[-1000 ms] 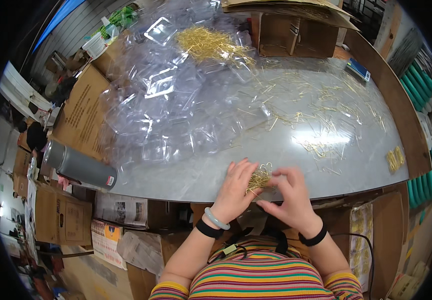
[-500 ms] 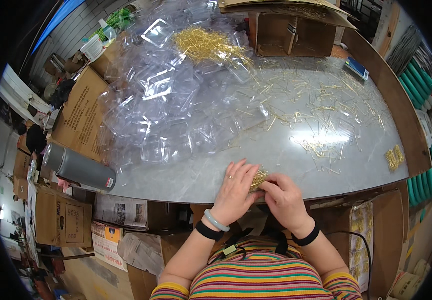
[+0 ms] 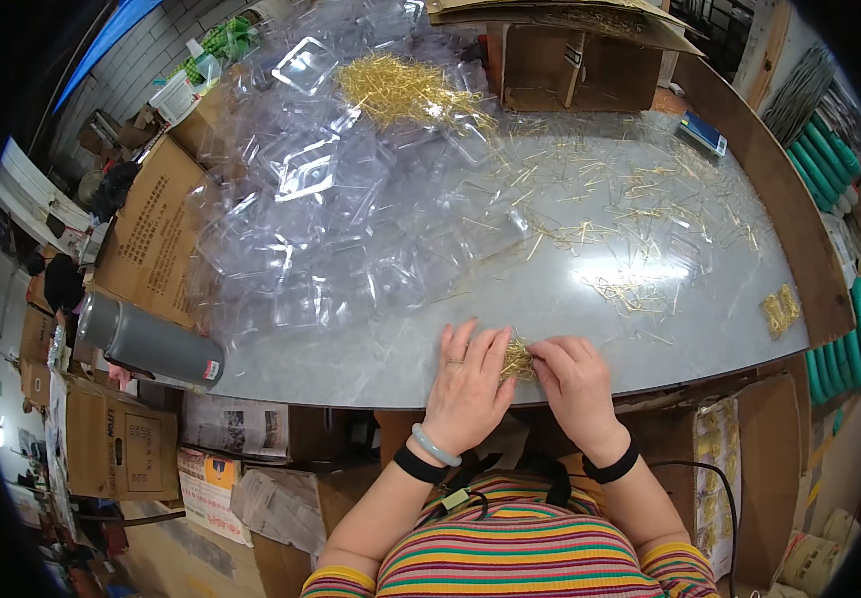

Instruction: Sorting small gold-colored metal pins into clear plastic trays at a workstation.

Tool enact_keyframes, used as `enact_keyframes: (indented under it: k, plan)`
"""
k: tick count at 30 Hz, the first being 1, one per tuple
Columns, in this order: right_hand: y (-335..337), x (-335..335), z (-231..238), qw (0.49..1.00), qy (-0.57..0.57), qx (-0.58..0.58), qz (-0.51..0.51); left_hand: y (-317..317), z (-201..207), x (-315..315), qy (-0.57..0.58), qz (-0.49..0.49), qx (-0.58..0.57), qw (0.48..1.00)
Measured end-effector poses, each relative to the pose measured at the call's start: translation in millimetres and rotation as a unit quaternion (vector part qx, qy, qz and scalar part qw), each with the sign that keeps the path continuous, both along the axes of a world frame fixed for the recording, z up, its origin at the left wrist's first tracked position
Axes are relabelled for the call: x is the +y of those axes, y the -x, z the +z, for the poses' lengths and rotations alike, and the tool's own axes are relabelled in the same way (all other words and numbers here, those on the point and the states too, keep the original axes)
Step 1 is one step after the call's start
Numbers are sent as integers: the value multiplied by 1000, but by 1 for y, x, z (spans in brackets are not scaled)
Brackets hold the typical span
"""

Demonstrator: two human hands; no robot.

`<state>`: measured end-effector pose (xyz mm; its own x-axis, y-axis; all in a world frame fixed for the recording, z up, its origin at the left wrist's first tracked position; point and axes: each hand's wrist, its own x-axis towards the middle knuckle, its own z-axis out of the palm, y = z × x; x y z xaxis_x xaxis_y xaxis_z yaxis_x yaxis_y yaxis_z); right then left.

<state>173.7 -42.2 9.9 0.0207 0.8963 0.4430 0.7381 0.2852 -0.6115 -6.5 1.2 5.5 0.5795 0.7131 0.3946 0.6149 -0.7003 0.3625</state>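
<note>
At the near edge of the grey table, a small bundle of gold wire hooks (image 3: 518,360) sits between my two hands. My left hand (image 3: 465,384) lies along its left side, with long, slightly parted fingers and the thumb closing around it. From the right, my right hand (image 3: 575,384) pinches at the bundle with thumb and forefinger, the other fingers curled. The palms hide its underside, so I cannot tell whether a clear box holds it. A second gold bundle (image 3: 780,311) lies by the right rim.
Clear plastic boxes (image 3: 301,229) are heaped at left, topped by a pile of gold wire hooks (image 3: 400,88). Loose hooks (image 3: 640,214) scatter across the right half. A grey bottle (image 3: 151,342) lies at the left edge. An open cardboard box (image 3: 530,70) stands behind; a raised board (image 3: 769,179) borders the right.
My right hand has shifted slightly right, and more of the bundle shows between the hands. My left hand stays beside it. The whole view has moved a little.
</note>
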Motion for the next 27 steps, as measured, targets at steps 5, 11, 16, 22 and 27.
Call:
enact_keyframes:
  k: [5, 11, 16, 22, 27]
  plan:
    - [-2, 1, 12, 979, 102, 175, -1, 4, -6, 1, 13, -9, -30, 999]
    - [-8, 20, 9, 997, 1, -70, 42, 5, -6, 1, 5, -20, -42, 999]
    - [-5, 26, 8, 989, 7, -146, 37, 4, -4, -1, -9, -22, -14, 1000]
    - [-22, 20, 17, 983, 30, -178, 42, 5, -6, 0, -26, -33, 3, 999]
    - [-18, 19, 12, 992, 37, -108, 54, 5, -6, -1, -25, -31, -3, 999]
